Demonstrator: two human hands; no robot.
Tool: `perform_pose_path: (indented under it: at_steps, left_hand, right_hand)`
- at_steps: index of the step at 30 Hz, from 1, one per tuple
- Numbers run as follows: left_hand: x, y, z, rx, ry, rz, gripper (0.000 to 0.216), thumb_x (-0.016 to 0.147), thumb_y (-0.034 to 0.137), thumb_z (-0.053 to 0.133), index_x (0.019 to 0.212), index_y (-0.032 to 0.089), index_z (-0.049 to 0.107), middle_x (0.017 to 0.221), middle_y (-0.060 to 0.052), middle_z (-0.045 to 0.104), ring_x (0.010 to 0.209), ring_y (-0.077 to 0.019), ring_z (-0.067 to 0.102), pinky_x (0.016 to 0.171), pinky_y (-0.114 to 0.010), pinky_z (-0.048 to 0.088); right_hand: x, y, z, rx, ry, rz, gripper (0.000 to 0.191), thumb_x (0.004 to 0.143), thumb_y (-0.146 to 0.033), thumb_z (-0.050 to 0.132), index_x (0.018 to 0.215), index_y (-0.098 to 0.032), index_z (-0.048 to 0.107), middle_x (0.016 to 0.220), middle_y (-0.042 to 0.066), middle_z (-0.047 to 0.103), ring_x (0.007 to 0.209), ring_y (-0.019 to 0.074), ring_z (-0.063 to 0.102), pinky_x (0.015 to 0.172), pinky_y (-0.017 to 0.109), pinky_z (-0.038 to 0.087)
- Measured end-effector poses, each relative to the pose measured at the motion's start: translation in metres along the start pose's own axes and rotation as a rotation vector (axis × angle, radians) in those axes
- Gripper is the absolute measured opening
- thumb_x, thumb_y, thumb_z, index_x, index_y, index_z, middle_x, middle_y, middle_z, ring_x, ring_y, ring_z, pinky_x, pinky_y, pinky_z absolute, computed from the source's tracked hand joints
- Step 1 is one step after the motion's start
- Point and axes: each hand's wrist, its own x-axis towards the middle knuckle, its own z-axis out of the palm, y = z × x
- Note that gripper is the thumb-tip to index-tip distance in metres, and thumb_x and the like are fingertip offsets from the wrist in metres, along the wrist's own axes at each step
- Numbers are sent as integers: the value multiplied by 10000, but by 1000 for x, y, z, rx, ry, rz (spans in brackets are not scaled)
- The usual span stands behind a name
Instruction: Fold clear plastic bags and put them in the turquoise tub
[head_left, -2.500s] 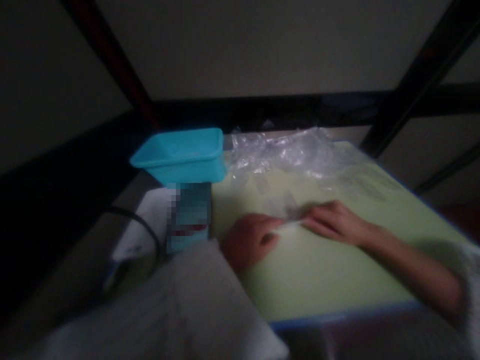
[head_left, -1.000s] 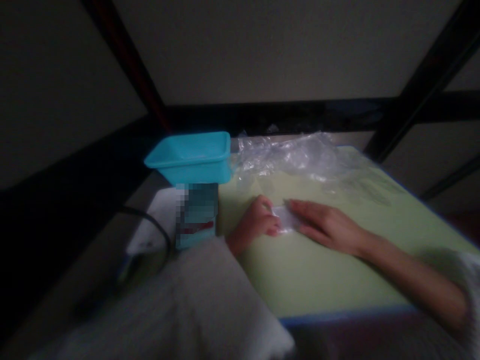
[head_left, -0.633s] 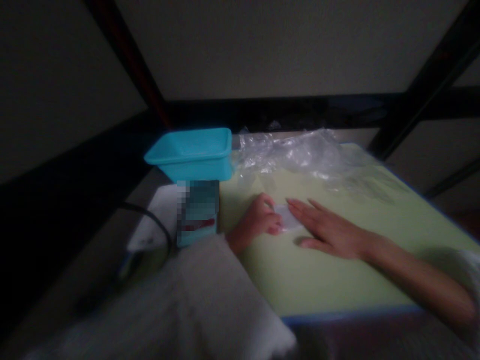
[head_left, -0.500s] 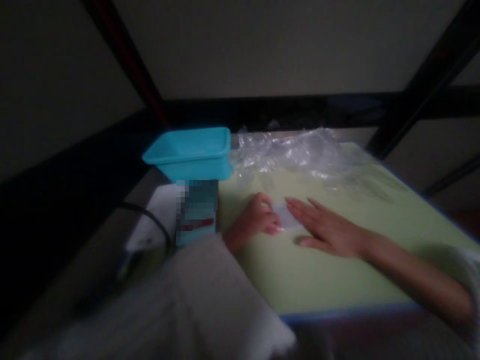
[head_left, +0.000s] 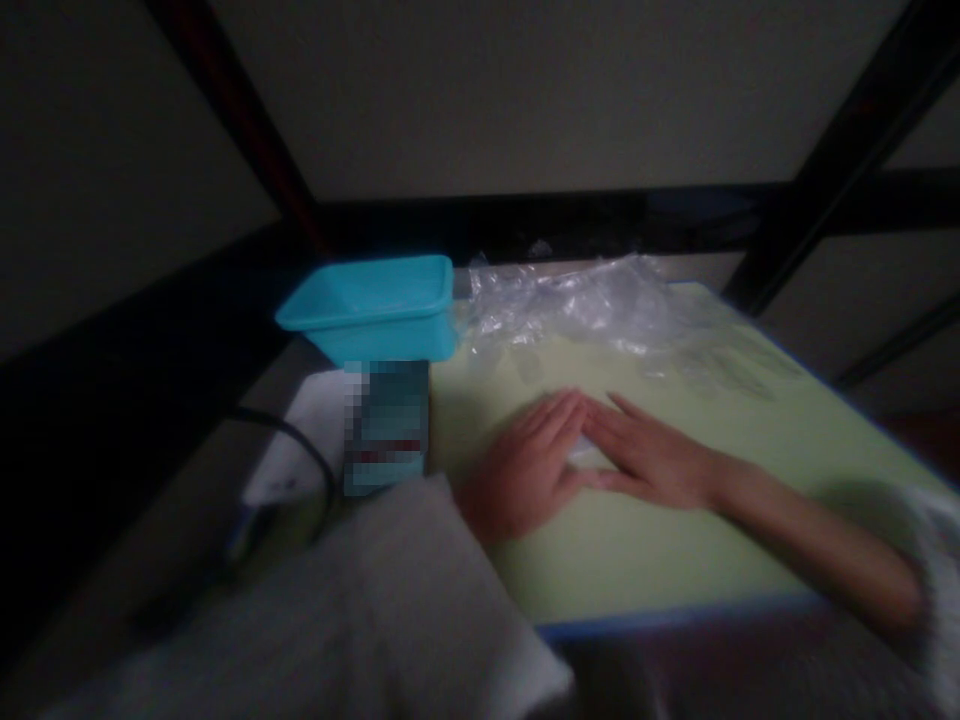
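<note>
Both hands lie on a yellow-green table, over a small whitish, see-through piece that looks like thin plastic. Most of that piece is hidden under my fingers. My left hand rests flat with its fingers stretched out, and its tips meet those of the other hand. From the right side my right hand presses down flat, fingers straight and thumb apart. Neither hand grips anything.
A turquoise plastic basin stands at the back left. Crumpled clear plastic spreads along the back of the table. Left of my hands lies a flat object with a blurred-out face, beside a white sheet and a black cable.
My left hand has uncurled from its pinch at the piece's left end and now lies flat over it, touching my right hand's fingers. The right hand has stayed nearly in place.
</note>
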Motion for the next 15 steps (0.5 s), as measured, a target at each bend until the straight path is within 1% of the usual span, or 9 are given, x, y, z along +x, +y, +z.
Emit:
perform_pose_path:
  at_steps: [2,4,7,10,15]
  left_hand:
    - [-2,-1,3,9,-84,30,615,927,449,410,1364,23,341,1473,-229,320,1405,-279,242,1148,-429,237]
    - [-4,-5,5,23,-148,28,644,938,487,357,1386,25,314,1492,-227,275,1415,-278,205,1153,-437,211]
    - [-6,-8,6,61,-214,28,694,924,526,373,1414,46,275,1518,-216,206,1427,-284,147,1158,-445,174]
    - [-7,-10,5,88,-253,27,736,906,555,395,1426,54,252,1527,-216,170,1430,-294,115,1157,-448,153]
    - [-8,-11,6,108,-274,35,750,899,569,398,1432,66,240,1528,-215,172,1430,-306,112,1152,-458,142]
  right_hand:
    - [0,0,0,3,3,2,789,904,-606,352,1488,-118,145,1510,194,244,1410,262,199,1137,521,140]
    - [0,0,1,8,12,-1,783,899,-613,356,1486,-133,159,1513,187,242,1407,266,208,1134,524,148]
    - [-1,0,1,9,21,-2,780,896,-620,354,1487,-151,157,1522,177,224,1408,267,207,1133,525,145]
    - [-1,-1,1,0,24,11,787,897,-625,343,1486,-136,162,1524,181,217,1411,263,197,1139,513,137]
    - [-1,-1,0,-17,-2,11,800,901,-628,326,1481,-102,162,1525,193,196,1418,258,169,1140,507,136]
